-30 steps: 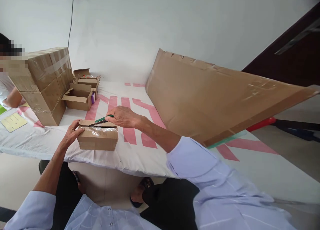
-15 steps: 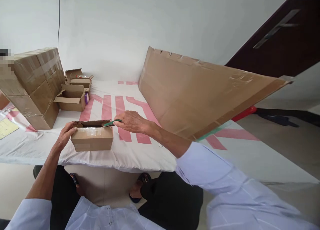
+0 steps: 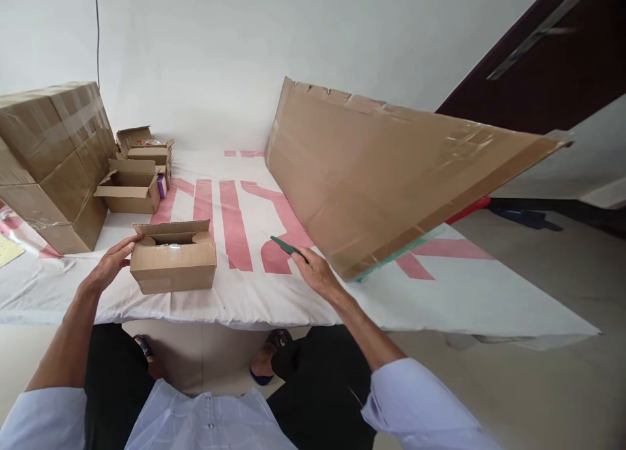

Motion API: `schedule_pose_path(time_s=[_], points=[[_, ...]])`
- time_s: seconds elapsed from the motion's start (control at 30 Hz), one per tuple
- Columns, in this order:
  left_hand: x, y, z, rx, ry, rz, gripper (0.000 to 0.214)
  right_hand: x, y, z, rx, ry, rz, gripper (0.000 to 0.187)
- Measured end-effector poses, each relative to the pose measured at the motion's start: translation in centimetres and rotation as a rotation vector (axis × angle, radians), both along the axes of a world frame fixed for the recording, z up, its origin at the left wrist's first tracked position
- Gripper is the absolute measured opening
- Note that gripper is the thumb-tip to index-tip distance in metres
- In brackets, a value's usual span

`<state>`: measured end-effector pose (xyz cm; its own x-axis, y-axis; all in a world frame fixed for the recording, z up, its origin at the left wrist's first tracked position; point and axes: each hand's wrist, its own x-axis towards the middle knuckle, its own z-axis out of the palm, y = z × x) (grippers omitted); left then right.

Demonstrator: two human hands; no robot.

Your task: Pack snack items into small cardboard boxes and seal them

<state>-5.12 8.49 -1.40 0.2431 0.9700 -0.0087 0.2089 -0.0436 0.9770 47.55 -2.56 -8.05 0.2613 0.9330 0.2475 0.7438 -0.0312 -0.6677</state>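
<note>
A small cardboard box [image 3: 173, 263] sits near the front edge of the table, its far flap raised and clear tape on its top. My left hand [image 3: 108, 265] rests against the box's left end, fingers stretched along it. My right hand [image 3: 315, 272] is to the right of the box, over the white and red table cover [image 3: 235, 222], fingers closed on a green-handled cutter [image 3: 286, 246] whose thin blade points left and away from me. The cutter is clear of the box.
A large flat cardboard sheet [image 3: 391, 176] leans across the table's right half, just beyond my right hand. A stack of big taped cartons [image 3: 49, 156] stands at the left. Two small open boxes [image 3: 130, 189] sit behind my box near the wall.
My right hand has pulled the cutter off the box top and swung it right, toward the cardboard sheet. The box's far flap now stands open. My left hand stays at the box's left end.
</note>
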Motion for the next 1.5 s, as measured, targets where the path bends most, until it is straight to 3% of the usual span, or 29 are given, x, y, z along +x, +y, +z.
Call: schedule_pose_path(time_s=[0.13,0.23,0.3,0.37,0.47,0.57,0.63,0.73,0.9,1.13,1.2,1.27,1.4,1.5], points=[[-0.8,-0.1,0.4,-0.017,0.003,-0.094,0.083,1.4,-1.8,-7.3,-0.048,-0.218,-0.125,0.047],[-1.6,-0.1,0.8,-0.006,0.034,-0.19,0.094,1.6,-1.9,-9.1,-0.076,-0.36,-0.138,0.044],[-1.9,0.0,1.3,-0.007,0.045,-0.28,0.112,1.0,-1.2,-8.4,-0.051,-0.383,-0.114,0.042],[-2.1,0.2,1.9,-0.017,0.06,-0.383,0.129,-0.6,0.1,-6.4,0.037,-0.31,-0.026,0.043],[-2.4,0.5,2.6,-0.017,0.152,-0.469,0.141,-4.9,2.6,-2.4,0.193,-0.127,0.219,0.05],[-2.7,0.0,2.7,0.005,0.348,-0.464,0.147,-10.2,4.8,1.0,0.262,-0.067,0.496,0.066],[-2.5,-0.7,2.4,0.049,0.484,-0.442,0.151,-12.9,5.8,2.2,0.248,-0.116,0.653,0.084],[-1.8,-1.4,1.6,0.227,0.562,-0.418,0.158,-15.2,7.3,2.4,0.116,-0.234,0.778,0.109],[-0.1,-1.1,0.4,0.322,0.534,-0.386,0.15,-15.5,8.9,2.9,-0.099,-0.243,0.806,0.129],[2.9,-3.3,-1.3,0.36,0.529,-0.225,0.142,-12.8,9.0,6.5,-0.201,-0.223,0.825,0.119],[3.4,-4.0,-0.6,0.364,0.548,-0.245,0.137,-12.3,8.7,7.2,-0.249,-0.207,0.833,0.113],[4.3,-4.5,0.8,0.354,0.596,-0.25,0.117,-12.8,8.2,7.5,-0.28,-0.174,0.785,0.1],[8.8,-5.2,4.1,0.291,0.964,-0.005,0.069,-16.2,7.3,7.6,-0.224,-0.231,0.545,0.06],[12.4,-5.5,5.6,0.232,1.218,0.062,0.051,-18.0,7.2,7.6,-0.18,-0.305,0.445,0.059]])
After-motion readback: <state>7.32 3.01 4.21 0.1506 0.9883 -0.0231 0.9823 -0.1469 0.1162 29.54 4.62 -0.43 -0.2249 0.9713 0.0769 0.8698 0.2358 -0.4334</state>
